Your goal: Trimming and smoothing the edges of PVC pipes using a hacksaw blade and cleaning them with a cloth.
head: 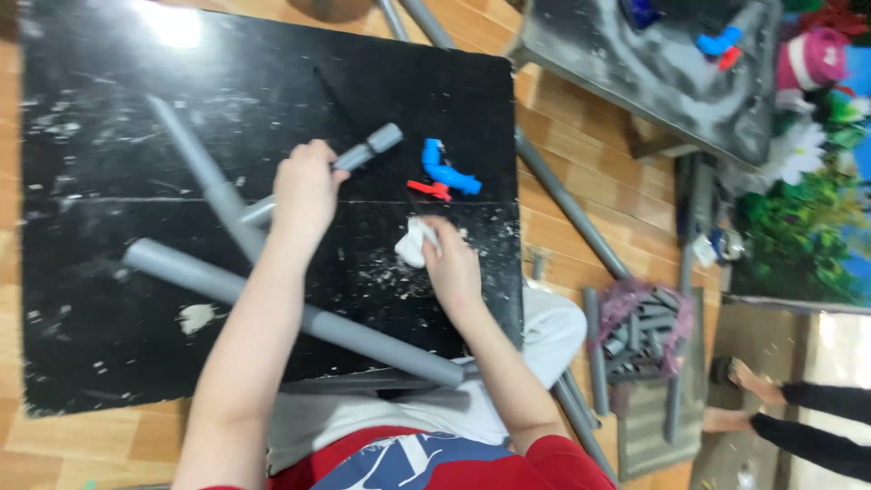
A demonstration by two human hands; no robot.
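From the head view I see my left hand point(304, 195) closed around a thin grey pipe with a coupling point(363, 152) on its far end; the pipe lies slanted across the black tabletop point(100, 363), its lower end crossing another grey pipe point(195, 163). My right hand point(451, 268) is clenched on a small white wad point(413, 243), possibly a cloth or a roll of tape, though the blur keeps me from telling which. It presses down among white scrapings scattered on the tabletop. Just beyond that hand sits a blue valve with a red handle point(445, 174), apart from both hands. A thick grey pipe point(299, 313) runs diagonally under my left forearm toward the near edge. On the wooden floor to the right stands a bundle of short pipe pieces point(640, 331) in a pinkish net, with long pipes lying beside it. Another person's feet point(739, 395) show at the lower right.
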